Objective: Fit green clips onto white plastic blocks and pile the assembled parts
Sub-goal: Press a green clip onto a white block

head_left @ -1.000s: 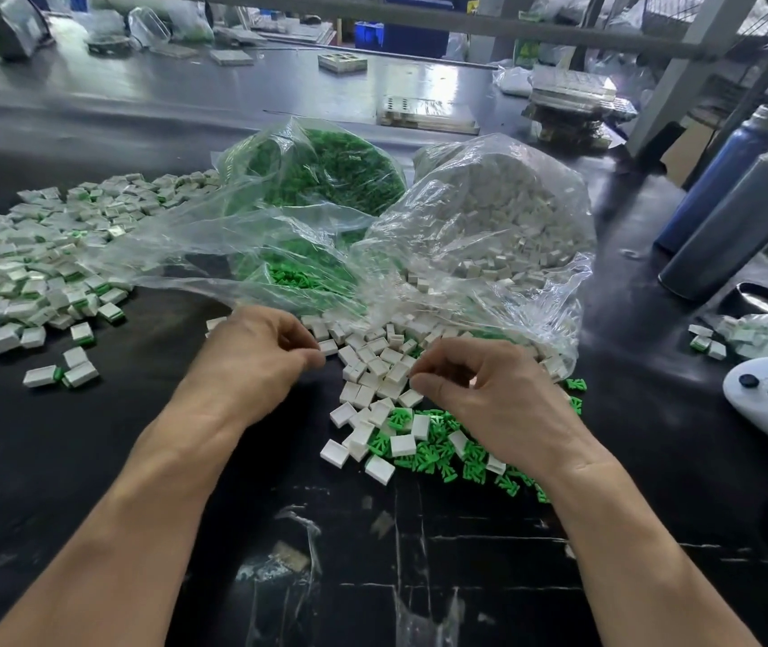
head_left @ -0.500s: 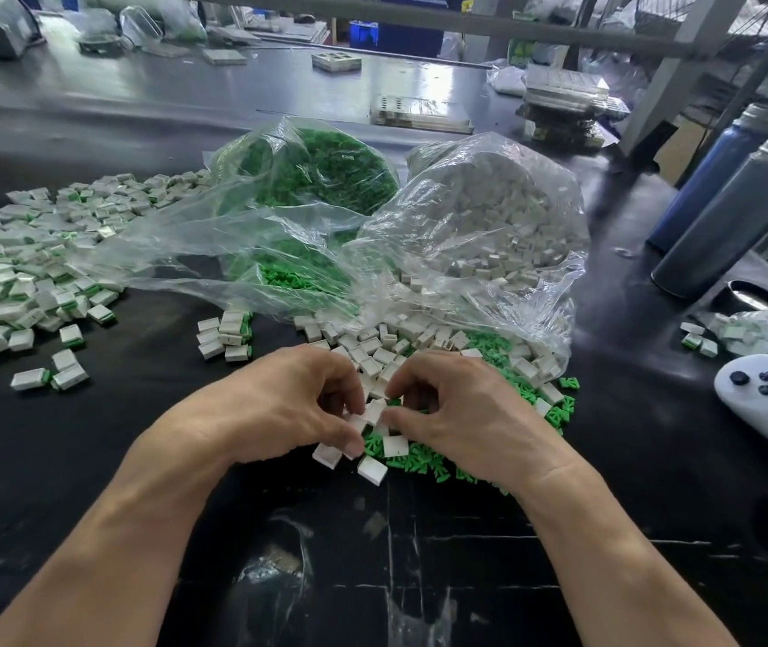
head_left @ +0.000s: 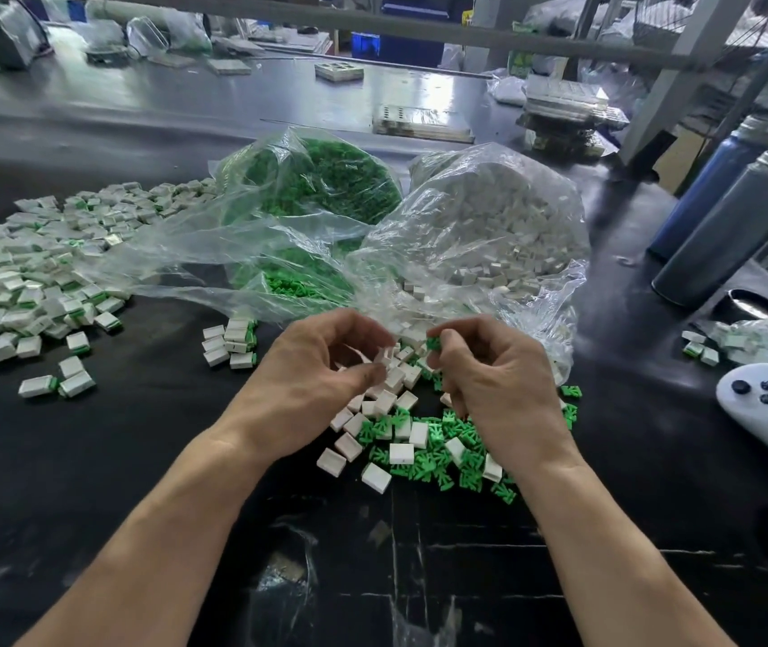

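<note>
A heap of finished parts lies far left on the black table. The left hand pinches a white block (fingers curled); just beside it, the right hand pinches a green clip above loose blocks and clips.

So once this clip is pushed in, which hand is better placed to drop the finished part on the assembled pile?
Probably the left hand: it pinches the white block, and the assembled pile lies on its side. The right hand pinches the green clip, away from it.
</note>
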Demonstrator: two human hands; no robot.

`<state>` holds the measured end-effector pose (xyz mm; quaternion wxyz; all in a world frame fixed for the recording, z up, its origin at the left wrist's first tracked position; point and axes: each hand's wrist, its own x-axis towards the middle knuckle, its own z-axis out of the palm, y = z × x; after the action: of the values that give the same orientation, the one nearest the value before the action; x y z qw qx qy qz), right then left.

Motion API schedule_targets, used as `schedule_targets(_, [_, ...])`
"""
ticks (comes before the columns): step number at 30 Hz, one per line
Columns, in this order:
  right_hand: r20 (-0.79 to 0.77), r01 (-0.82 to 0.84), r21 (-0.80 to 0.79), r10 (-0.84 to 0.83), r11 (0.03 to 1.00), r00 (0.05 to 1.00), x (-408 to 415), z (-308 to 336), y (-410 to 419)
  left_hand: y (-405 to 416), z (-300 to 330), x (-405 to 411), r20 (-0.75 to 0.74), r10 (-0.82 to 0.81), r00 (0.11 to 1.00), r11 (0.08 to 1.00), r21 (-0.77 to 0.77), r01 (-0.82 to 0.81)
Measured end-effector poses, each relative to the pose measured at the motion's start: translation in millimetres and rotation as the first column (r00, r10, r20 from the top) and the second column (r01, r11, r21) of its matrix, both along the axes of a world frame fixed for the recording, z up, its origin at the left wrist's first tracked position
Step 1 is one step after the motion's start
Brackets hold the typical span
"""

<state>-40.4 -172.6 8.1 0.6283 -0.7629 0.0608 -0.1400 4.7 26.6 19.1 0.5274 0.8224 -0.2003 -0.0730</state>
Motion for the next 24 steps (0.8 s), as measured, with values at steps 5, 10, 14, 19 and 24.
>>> schedule_targets(5, [0.056,-0.038,0.098,0.033,0.994,0.998,-1,3,4,-13,-3,-3,-0.010,0.019,1.000,0.988,-0.150,-0.020])
schedule_targets(10, [0.090,-0.094,0.109,0.085,0.990,0.992,-3,6,7,-18,-5,-5,-0.017,0.046,0.999,0.976,-0.210,-0.049])
schedule_targets(14, [0.101,-0.114,0.098,0.104,0.989,0.989,-5,6,7,-18,-5,-5,-0.061,0.043,0.997,0.968,-0.246,-0.057])
schedule_targets(19, [0.121,-0.128,0.021,0.125,0.991,0.985,-6,6,6,-19,-3,-7,-0.111,0.009,0.994,0.948,-0.315,-0.043])
schedule_targets(24, [0.127,-0.124,-0.082,0.133,0.989,0.983,-8,5,3,-19,-2,-8,-0.152,-0.033,0.988,0.924,-0.380,-0.028])
